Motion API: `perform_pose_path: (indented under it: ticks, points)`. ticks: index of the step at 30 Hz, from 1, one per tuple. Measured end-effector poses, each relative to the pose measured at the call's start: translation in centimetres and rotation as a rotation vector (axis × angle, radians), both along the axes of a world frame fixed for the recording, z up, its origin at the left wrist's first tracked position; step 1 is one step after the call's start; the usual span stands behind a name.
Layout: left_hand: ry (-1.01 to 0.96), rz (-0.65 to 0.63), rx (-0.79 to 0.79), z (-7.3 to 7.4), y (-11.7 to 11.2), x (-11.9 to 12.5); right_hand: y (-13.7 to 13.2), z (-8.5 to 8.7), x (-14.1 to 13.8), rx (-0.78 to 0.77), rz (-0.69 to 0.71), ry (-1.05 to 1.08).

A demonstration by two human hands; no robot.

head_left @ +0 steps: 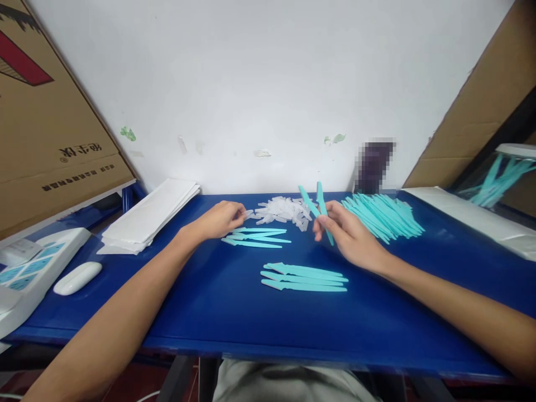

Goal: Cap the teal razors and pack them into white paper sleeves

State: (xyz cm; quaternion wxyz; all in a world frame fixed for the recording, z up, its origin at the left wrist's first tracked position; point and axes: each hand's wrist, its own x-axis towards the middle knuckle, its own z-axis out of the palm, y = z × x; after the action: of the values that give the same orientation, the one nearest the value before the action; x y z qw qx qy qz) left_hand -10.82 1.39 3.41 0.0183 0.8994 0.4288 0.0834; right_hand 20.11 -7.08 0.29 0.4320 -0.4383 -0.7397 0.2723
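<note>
My right hand is closed round two teal plastic sticks, which point up and away from me. My left hand pinches a small clear plastic cap at the edge of a heap of clear caps. Just under the left hand lie three teal sticks side by side. Closer to me another group of three teal sticks rests on the blue table. A large pile of teal sticks lies to the right of my right hand.
A stack of white sheets lies at the back left. A white mouse and a white device sit at the left edge. Cardboard boxes lean on both sides. A clear bag lies at the right.
</note>
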Motion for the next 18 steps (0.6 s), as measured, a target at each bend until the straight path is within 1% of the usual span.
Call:
perform_pose_path:
  ticks: [2,4,6,8,11,15,18]
  points:
    - [-0.157,-0.096,-0.042,0.2,-1.2,1.3,-0.4,0.1,-0.3,-0.024,0.021,-0.002]
    - [-0.272,-0.187,-0.066,0.1,-2.5,2.9,-0.8,0.3,-0.8,-0.071,0.042,0.014]
    - [-0.357,-0.267,-0.056,-0.1,-3.8,4.5,-1.2,0.5,-1.4,-0.135,0.072,0.047]
    - [-0.415,-0.314,-0.042,-0.5,-4.8,5.8,-1.4,0.8,-1.9,-0.184,0.091,0.074]
    - [-0.482,-0.328,-0.048,-0.9,-5.8,7.0,-1.5,0.9,-2.1,-0.164,0.066,0.070]
    - [-0.597,-0.314,-0.096,-1.2,-6.0,7.2,-1.1,0.7,-1.7,-0.101,-0.006,0.056]
    - [-0.684,-0.265,-0.070,-1.3,-5.9,7.0,-0.8,0.5,-1.4,-0.146,-0.041,0.123]
